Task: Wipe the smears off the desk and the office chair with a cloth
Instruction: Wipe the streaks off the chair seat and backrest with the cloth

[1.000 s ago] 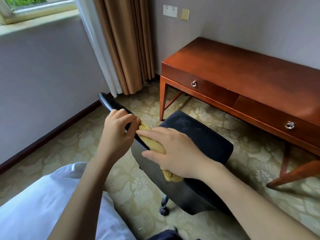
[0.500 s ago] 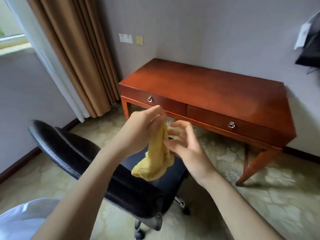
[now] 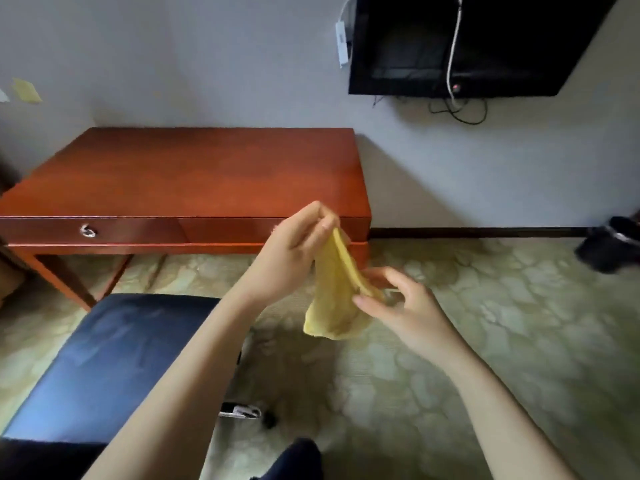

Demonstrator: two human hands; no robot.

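I am watching the yellow cloth point(image 3: 334, 292) hanging in mid-air, just off the front right corner of the desk point(image 3: 194, 174) and clear of it. The left hand point(image 3: 294, 251) is pinching its top edge between closed fingertips; the right hand point(image 3: 401, 306) is gripping its lower fold with thumb and fingers, loosely curled. Below the desk's front, the office chair point(image 3: 104, 362) is sitting on the patterned carpet point(image 3: 485, 341).

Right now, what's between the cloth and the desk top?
Nothing, in the head view. The yellow cloth hangs in the air, pinched by the left hand and right hand, in front of the desk; its top looks bare.
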